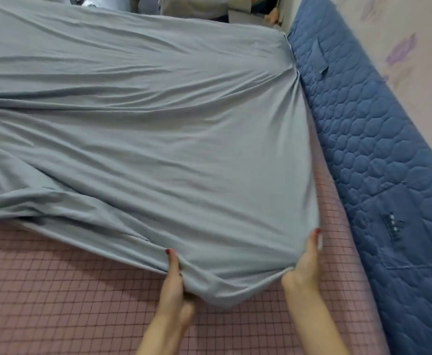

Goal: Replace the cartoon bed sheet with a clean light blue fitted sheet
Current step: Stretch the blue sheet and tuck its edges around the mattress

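Note:
A light blue fitted sheet [158, 129] lies spread and creased over most of the bed, its far right corner hooked over the mattress. Its near edge is bunched into a loose corner between my hands. My left hand [175, 283] grips that gathered edge, thumb on top of the cloth. My right hand [308, 262] holds the sheet's right edge with its fingers tucked under the fabric. Beneath the sheet, a pink quilted mattress pad with a dark grid [56, 290] is bare along the near side and in a strip on the right. No cartoon sheet is in view.
A padded dark blue quilted panel [378, 155] runs along the right side of the bed, against a wall with pale purple flower wallpaper [414, 60]. Beyond the far end of the bed stand pale furniture and fabric [199, 6].

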